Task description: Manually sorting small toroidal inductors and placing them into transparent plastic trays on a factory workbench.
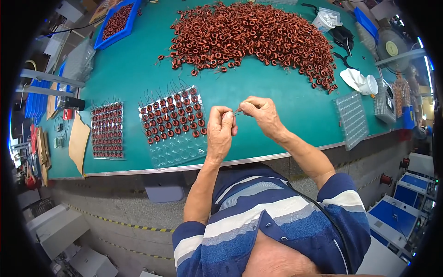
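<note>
Above the front edge of the green table, my two hands meet with their fingertips pinched close together. Thin dark wire leads (pixel 237 111) show between them; whatever they belong to is covered by the fingers. My left hand (pixel 220 134) is closed around the near end, thumb uppermost. Thumb and forefinger of my right hand (pixel 261 115) pinch the other end. Left of my hands lies a clear plastic blister tray (pixel 170 154), its far rows filled with red-brown ring coils (pixel 173 113) whose leads point up, its near pockets bare.
A large heap of loose ring coils (pixel 258 37) spreads across the far side. Another filled tray (pixel 107 131) and brown cardboard (pixel 79 143) lie at left, a blue bin of coils (pixel 117 23) at far left. An unfilled blister tray (pixel 351 120) and white tub (pixel 369 86) stand right.
</note>
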`<state>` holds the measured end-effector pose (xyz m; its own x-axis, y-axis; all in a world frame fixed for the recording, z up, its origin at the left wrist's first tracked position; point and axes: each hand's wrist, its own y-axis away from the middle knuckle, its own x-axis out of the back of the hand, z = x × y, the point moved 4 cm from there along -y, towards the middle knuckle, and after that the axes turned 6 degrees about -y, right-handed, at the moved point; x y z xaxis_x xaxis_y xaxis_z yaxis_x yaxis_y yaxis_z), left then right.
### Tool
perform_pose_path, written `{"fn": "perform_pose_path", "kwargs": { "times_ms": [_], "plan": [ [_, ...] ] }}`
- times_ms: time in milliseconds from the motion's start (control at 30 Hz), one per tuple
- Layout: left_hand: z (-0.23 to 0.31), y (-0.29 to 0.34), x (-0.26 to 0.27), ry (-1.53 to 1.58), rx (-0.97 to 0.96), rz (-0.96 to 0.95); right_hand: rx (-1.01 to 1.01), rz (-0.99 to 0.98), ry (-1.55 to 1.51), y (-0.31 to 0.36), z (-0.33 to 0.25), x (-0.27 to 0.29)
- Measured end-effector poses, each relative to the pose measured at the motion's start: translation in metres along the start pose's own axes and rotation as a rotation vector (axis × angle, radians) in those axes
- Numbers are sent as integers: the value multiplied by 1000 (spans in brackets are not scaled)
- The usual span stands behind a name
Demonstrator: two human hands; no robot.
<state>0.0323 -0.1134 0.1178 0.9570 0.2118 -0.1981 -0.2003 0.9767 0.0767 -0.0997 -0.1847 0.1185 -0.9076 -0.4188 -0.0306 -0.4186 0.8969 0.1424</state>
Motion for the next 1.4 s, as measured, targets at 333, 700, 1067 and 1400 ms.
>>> {"fn": "perform_pose_path", "kwargs": {
  "times_ms": [333, 700, 1067, 1400],
  "plan": [
    [-10, 2, 8, -182, 53, 1, 215, 120, 277, 13, -3, -7],
    [-1, 14, 10, -173, -11, -50, 42, -45, -69, 27, 30, -21],
    [-11, 24, 19, -190, 64, -75, -38, 84, -144, 31, 21, -20],
    [-14, 38, 16, -400, 77, -286, -316, -71, -409, 40, 50, -17]
  ]
}}
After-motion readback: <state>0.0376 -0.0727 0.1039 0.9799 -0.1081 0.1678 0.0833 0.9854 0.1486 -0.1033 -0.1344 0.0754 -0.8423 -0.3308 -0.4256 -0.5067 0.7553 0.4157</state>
